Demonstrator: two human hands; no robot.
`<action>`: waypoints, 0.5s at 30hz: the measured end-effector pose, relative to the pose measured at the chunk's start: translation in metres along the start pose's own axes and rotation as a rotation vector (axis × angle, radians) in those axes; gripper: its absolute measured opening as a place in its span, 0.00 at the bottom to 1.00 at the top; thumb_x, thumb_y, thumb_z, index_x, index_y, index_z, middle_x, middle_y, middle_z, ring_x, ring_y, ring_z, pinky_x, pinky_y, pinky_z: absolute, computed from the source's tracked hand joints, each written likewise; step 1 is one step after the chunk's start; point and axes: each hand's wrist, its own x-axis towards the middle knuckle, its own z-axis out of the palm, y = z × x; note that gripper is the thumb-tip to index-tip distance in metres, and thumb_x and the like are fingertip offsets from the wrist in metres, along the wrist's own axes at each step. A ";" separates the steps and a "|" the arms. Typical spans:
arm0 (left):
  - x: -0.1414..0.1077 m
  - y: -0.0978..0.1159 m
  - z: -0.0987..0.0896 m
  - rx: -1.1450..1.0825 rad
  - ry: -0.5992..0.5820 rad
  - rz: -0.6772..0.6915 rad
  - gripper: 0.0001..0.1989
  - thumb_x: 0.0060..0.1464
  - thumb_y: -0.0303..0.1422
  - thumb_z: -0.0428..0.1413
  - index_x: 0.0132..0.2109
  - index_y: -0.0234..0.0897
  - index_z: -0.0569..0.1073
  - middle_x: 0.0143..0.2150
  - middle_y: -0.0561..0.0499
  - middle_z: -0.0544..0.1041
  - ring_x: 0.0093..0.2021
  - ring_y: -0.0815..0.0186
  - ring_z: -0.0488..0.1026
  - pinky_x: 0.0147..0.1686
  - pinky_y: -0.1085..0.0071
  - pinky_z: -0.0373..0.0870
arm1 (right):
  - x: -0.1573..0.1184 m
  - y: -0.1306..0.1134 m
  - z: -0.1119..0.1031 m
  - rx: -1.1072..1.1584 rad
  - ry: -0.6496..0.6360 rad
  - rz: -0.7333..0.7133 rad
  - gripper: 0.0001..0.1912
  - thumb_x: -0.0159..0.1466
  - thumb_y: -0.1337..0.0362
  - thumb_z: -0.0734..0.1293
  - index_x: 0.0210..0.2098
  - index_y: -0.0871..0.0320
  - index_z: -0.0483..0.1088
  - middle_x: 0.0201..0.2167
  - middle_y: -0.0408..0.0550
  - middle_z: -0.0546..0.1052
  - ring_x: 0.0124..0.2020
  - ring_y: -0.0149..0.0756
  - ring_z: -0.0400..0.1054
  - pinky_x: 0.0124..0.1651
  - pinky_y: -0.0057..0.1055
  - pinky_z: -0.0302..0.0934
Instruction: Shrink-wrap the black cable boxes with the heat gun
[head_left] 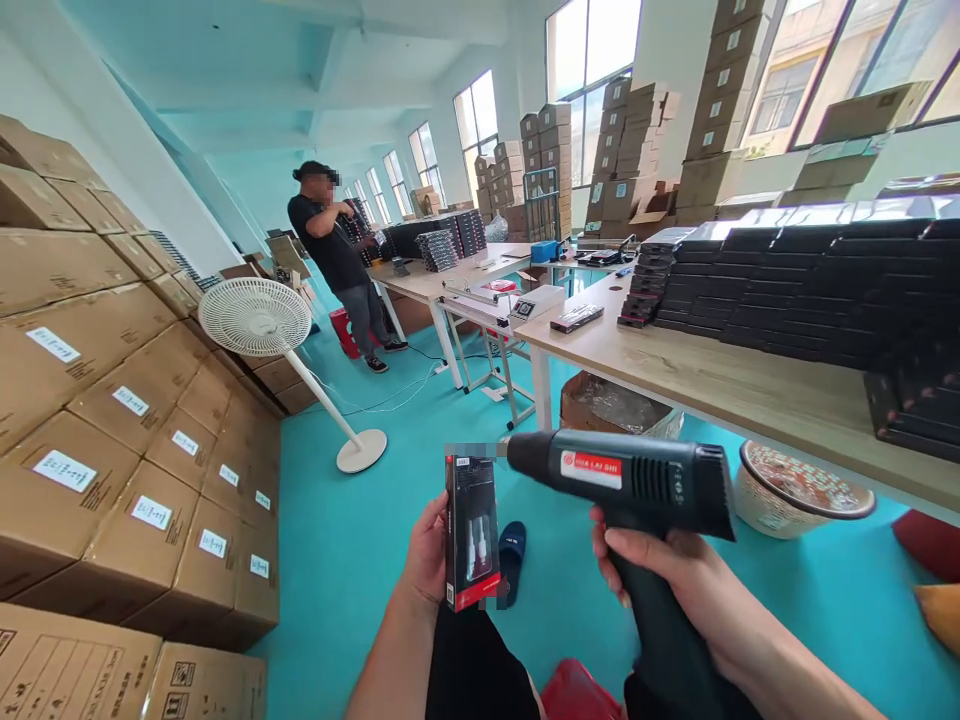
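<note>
My left hand (pixel 429 548) grips a slim black-and-red product box (pixel 472 530) by its left side, held upright with a picture of pale tools on its face. In my right hand (pixel 675 580) is a dark heat gun (pixel 622 475) with a red and white label. Its nozzle points left, close to the upper right corner of the box. Whether the trigger is pressed I cannot tell. Below the hands show my dark-clothed leg and a blue slipper (pixel 513 540) on the floor.
Stacked black boxes (pixel 787 285) cover the right-hand table (pixel 697 375); one packed box (pixel 577 318) lies apart near its corner. A white fan (pixel 255 317) and cartons (pixel 127 400) stand left. A wicker bin (pixel 772 500) sits right. A person (pixel 334 240) works at the far table.
</note>
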 end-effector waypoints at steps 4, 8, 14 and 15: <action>-0.003 0.002 0.001 0.021 0.048 0.052 0.15 0.62 0.40 0.56 0.46 0.33 0.79 0.36 0.45 0.85 0.35 0.57 0.82 0.40 0.62 0.76 | -0.007 0.017 -0.008 0.003 -0.112 0.068 0.20 0.55 0.52 0.77 0.38 0.60 0.77 0.26 0.48 0.78 0.25 0.37 0.69 0.27 0.32 0.63; -0.007 0.002 0.001 0.035 -0.032 0.070 0.22 0.62 0.43 0.54 0.51 0.29 0.78 0.42 0.39 0.84 0.39 0.55 0.82 0.42 0.61 0.76 | -0.003 0.025 -0.021 0.188 0.089 0.070 0.18 0.57 0.53 0.76 0.41 0.58 0.78 0.31 0.49 0.78 0.28 0.37 0.68 0.27 0.31 0.65; -0.016 -0.001 0.001 0.074 0.026 0.019 0.25 0.62 0.47 0.56 0.53 0.29 0.77 0.41 0.39 0.84 0.35 0.57 0.82 0.37 0.65 0.77 | -0.005 0.009 -0.003 0.297 -0.047 0.110 0.15 0.59 0.55 0.75 0.40 0.58 0.78 0.31 0.48 0.77 0.26 0.33 0.66 0.27 0.28 0.63; -0.016 -0.002 0.001 0.078 0.055 0.025 0.24 0.61 0.47 0.57 0.52 0.30 0.77 0.40 0.40 0.84 0.34 0.58 0.82 0.36 0.65 0.77 | -0.008 0.007 0.002 0.241 -0.104 0.108 0.15 0.58 0.55 0.75 0.40 0.58 0.78 0.31 0.48 0.78 0.26 0.33 0.67 0.26 0.29 0.62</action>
